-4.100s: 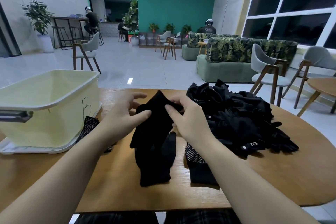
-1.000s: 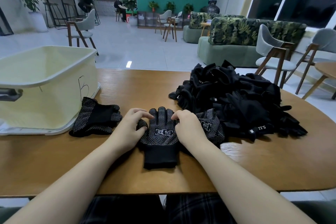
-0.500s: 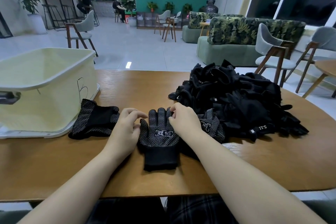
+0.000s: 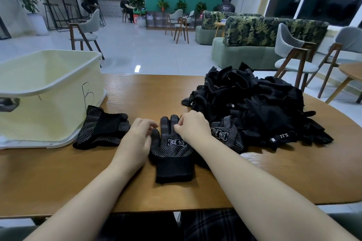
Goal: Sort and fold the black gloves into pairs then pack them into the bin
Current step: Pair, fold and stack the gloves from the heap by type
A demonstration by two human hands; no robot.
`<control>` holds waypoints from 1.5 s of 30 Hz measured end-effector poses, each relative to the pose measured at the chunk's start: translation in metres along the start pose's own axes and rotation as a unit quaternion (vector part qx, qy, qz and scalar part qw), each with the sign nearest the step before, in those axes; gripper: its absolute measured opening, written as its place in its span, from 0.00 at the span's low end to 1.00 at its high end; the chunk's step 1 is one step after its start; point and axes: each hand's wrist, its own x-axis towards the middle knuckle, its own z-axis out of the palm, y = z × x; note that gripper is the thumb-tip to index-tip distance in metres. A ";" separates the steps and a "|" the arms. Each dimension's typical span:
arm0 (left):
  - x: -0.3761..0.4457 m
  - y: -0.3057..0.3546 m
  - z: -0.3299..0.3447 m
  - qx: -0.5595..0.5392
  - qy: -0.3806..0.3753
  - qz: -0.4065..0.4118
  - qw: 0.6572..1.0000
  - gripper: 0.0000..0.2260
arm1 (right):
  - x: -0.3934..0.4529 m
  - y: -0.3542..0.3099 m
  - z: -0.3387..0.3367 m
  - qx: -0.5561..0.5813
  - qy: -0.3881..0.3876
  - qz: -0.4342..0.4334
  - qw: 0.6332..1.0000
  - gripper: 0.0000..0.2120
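Hands meet over a dotted glove (image 4: 172, 148) lying flat, palm up, on the counter (image 4: 58, 172). Her right hand (image 4: 193, 126) pinches its fingertips; the left hand (image 4: 136, 139), fingers curled, rests on its thumb edge. Another folded pair (image 4: 101, 130) lies beside the bin (image 4: 49, 92), the black pile (image 4: 252, 103) on the right.

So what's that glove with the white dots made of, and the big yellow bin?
The dotted glove looks like soft black knit fabric, matte, with a plain stretchy cuff. The tiny white dots and printed label are probably rubbery grip bumps, though that's a guess from their look. The bin looks like hard pale yellow plastic: smooth, slightly shiny walls with a rolled rim.
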 end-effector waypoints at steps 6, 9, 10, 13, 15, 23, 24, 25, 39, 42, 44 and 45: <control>-0.001 -0.003 -0.001 0.004 -0.002 -0.012 1.000 0.10 | -0.001 -0.003 0.004 -0.014 0.014 0.011 1.000 0.16; 0.000 -0.002 -0.001 0.003 -0.003 -0.023 1.000 0.09 | 0.000 -0.004 0.005 -0.010 0.007 0.018 1.000 0.16; 0.001 -0.002 -0.001 0.003 -0.003 -0.029 1.000 0.08 | 0.001 -0.005 0.005 -0.001 0.006 0.017 1.000 0.14; 0.002 -0.002 -0.001 0.005 0.000 -0.046 0.999 0.08 | -0.001 -0.007 0.004 0.008 0.017 0.014 1.000 0.13; 0.002 -0.002 -0.002 0.004 -0.001 -0.052 0.999 0.08 | -0.003 -0.005 0.003 0.003 0.035 0.016 0.999 0.13; 0.002 -0.003 -0.001 0.006 0.005 -0.062 0.998 0.07 | -0.001 -0.011 0.002 -0.005 0.033 -0.030 0.999 0.16; 0.002 -0.003 -0.002 0.009 0.006 -0.061 0.998 0.06 | -0.001 -0.013 0.002 -0.009 0.018 -0.029 0.999 0.18; 0.002 -0.003 -0.002 0.014 0.008 -0.059 0.998 0.05 | 0.000 -0.015 0.004 -0.012 0.003 -0.026 1.000 0.18; 0.002 -0.002 -0.002 0.017 0.017 -0.037 0.999 0.08 | -0.002 -0.015 0.007 0.021 -0.001 -0.006 1.000 0.13; 0.002 -0.002 -0.002 0.021 0.015 -0.038 0.999 0.07 | -0.002 -0.020 0.008 0.020 0.002 -0.016 1.000 0.12; 0.002 -0.002 -0.002 0.017 0.015 -0.041 0.999 0.07 | -0.003 -0.020 0.008 0.020 0.015 -0.017 1.000 0.13; 0.002 -0.002 -0.002 0.014 0.015 -0.042 0.999 0.06 | -0.003 -0.019 0.008 0.020 0.022 -0.016 0.999 0.13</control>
